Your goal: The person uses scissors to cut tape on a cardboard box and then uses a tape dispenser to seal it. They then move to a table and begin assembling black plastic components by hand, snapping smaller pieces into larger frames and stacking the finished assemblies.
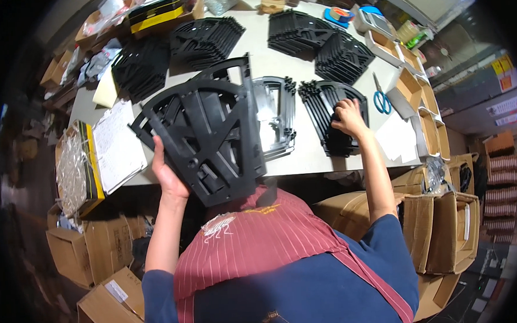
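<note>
My left hand [169, 174] grips the lower left edge of a large black fan-shaped plastic panel [205, 135], held tilted above the table's front edge. This panel has ribs and cut-outs, and at least one similar piece shows behind its top. To the right, my right hand [349, 118] is closed at the upper part of a stack of black fan-shaped plastic panels [332, 136]; its fingertips are partly hidden. Between the hands lies another stack of black curved panels [276, 114], partly covered by the held panel.
More black panel stacks [207, 39] stand along the back. Blue-handled scissors [381, 101] and white paper [397, 138] lie at right, beside open cardboard boxes [408, 85]. Handwritten sheets [118, 141] and a yellow-black box with clear plastic [77, 169] are at left. Cartons [109, 246] flank me below the table.
</note>
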The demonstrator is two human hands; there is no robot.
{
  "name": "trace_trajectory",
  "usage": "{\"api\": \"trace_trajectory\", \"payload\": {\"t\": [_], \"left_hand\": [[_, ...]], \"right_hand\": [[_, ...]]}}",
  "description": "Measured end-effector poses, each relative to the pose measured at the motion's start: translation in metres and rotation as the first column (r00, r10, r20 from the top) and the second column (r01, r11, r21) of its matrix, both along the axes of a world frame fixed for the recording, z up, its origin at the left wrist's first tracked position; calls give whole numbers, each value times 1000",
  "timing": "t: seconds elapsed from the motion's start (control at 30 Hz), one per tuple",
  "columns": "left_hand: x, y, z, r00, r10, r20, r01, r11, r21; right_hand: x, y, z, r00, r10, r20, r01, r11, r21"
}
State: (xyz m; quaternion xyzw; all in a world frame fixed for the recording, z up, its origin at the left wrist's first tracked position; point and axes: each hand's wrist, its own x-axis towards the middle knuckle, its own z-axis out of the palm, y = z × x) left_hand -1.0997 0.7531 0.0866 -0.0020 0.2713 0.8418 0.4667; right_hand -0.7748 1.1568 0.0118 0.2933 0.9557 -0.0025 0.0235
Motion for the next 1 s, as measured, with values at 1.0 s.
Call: {"api": "trace_trajectory", "payload": {"t": [1.0], "left_hand": [[7, -14, -32, 987, 132, 90, -144, 979, 144]], "right_hand": [[-173, -238, 203, 519, 23, -854, -597, 725, -343]]}}
